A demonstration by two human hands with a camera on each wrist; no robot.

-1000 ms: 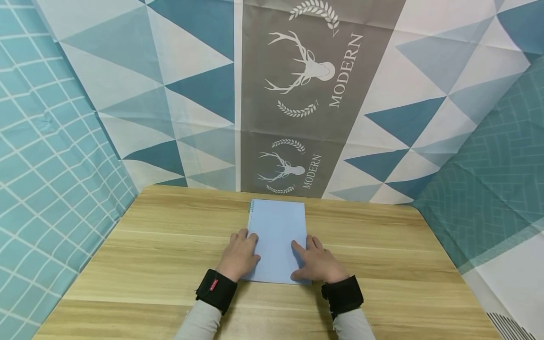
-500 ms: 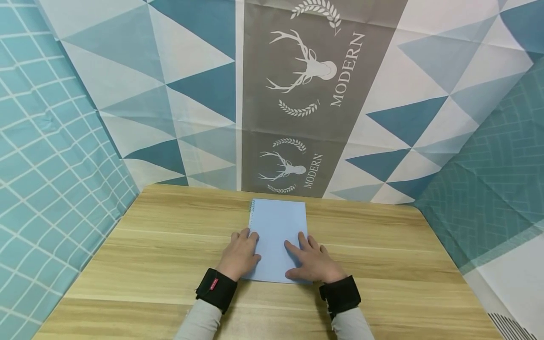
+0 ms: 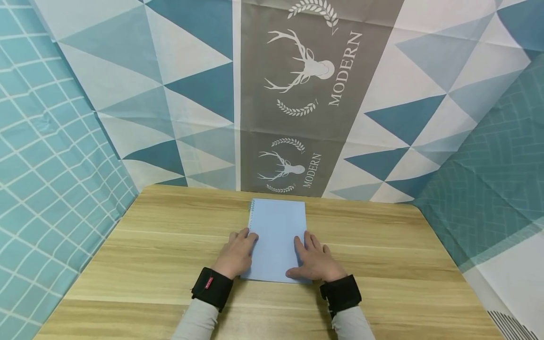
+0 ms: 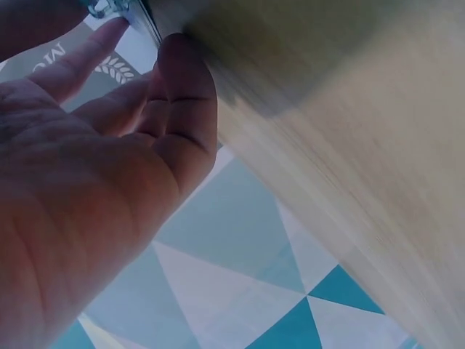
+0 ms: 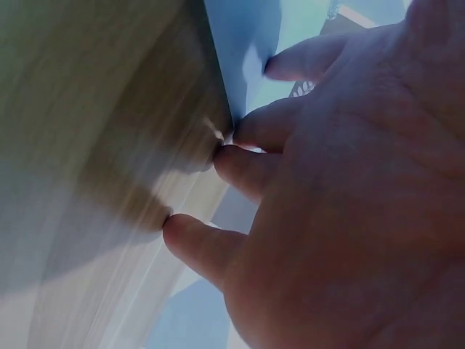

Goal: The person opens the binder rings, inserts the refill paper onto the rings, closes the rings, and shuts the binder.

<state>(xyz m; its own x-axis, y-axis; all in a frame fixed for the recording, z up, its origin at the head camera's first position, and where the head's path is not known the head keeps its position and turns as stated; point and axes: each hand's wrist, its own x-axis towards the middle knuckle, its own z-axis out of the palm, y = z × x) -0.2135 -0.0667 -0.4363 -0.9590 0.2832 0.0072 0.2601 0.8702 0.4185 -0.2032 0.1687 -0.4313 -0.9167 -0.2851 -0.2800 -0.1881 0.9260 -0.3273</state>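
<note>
A spiral notebook (image 3: pixel 276 231) with a plain light-blue page lies flat on the wooden table, its wire coil (image 3: pixel 251 208) along the left side. My left hand (image 3: pixel 234 254) rests at the lower left edge, fingers slightly bent. In the left wrist view, its fingertips lie by the coil (image 4: pixel 109 8) and the tabletop; the thumb is partly cut off. At the opposite edge is my right hand (image 3: pixel 316 262), fingers spread and the thumb over the page. The right wrist view shows fingertips (image 5: pixel 178 227) touching the table and others at the notebook's edge (image 5: pixel 231 109).
Wooden tabletop (image 3: pixel 148 255) surrounds the notebook. Behind it hangs a triangle-patterned cloth (image 3: pixel 199 94) with a grey deer-print strip (image 3: pixel 293 127). Checked blue cloth (image 3: pixel 51 156) covers the left side, and green cloth (image 3: pixel 493 174) the right. A black band (image 3: pixel 212 289) circles each wrist.
The left hand has shifted slightly left and its thumb has drawn off the page toward the edge. The right hand moved a little inward, then its fingers shifted back toward the right edge.
</note>
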